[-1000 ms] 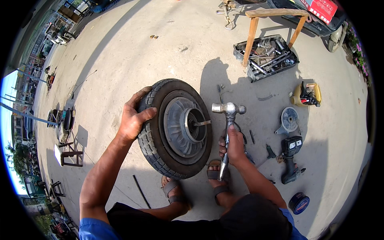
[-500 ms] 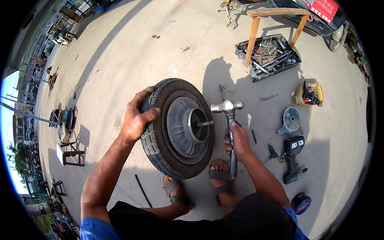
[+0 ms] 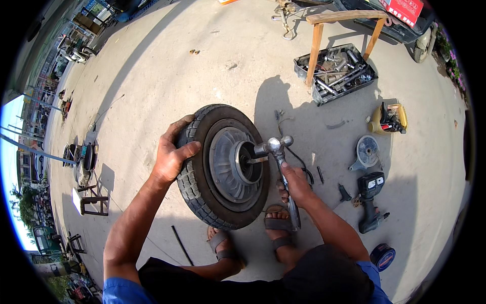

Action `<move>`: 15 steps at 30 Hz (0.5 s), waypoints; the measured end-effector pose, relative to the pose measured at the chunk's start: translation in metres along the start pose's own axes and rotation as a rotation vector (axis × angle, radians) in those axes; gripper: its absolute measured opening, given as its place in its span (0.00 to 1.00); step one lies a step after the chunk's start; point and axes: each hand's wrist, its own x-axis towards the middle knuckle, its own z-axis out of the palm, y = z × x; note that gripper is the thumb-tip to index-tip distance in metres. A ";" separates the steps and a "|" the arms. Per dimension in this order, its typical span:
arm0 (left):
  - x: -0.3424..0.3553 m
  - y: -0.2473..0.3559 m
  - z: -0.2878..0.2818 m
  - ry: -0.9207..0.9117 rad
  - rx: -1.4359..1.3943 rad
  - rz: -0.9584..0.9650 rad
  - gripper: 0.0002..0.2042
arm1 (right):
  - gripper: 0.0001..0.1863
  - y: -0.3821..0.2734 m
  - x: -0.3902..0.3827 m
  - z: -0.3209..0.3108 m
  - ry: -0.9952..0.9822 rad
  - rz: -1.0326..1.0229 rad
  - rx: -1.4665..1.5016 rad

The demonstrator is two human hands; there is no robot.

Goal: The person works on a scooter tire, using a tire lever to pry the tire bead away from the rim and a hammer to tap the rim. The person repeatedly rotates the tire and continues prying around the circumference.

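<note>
Two bare hands show in the head view. The left hand is closed over the treaded edge of a black-tyred wheel with a ribbed grey metal hub, thumb on the sidewall; the wheel stands tilted just right of that hand. The right hand, fingers wrapped tight, grips a silver metal ball-peen hammer, its head close to the hub's stub shaft; contact cannot be told. Beyond the right hand, farther right, sits a black crate of metal tools. Directly right of this hand lie a round grey metal cover and, nearer the body, a black cordless power tool.
</note>
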 end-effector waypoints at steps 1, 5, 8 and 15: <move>0.001 0.000 -0.001 0.008 -0.008 0.000 0.36 | 0.29 -0.007 -0.001 -0.004 0.034 -0.022 0.040; -0.001 -0.001 0.000 0.011 -0.055 -0.013 0.35 | 0.28 0.002 0.000 0.001 0.072 -0.050 0.103; -0.005 -0.001 0.000 0.001 -0.017 -0.011 0.37 | 0.28 0.001 -0.001 0.000 -0.028 0.046 -0.010; -0.001 -0.003 -0.002 0.002 -0.014 -0.004 0.37 | 0.29 0.001 -0.001 0.009 -0.013 -0.007 -0.129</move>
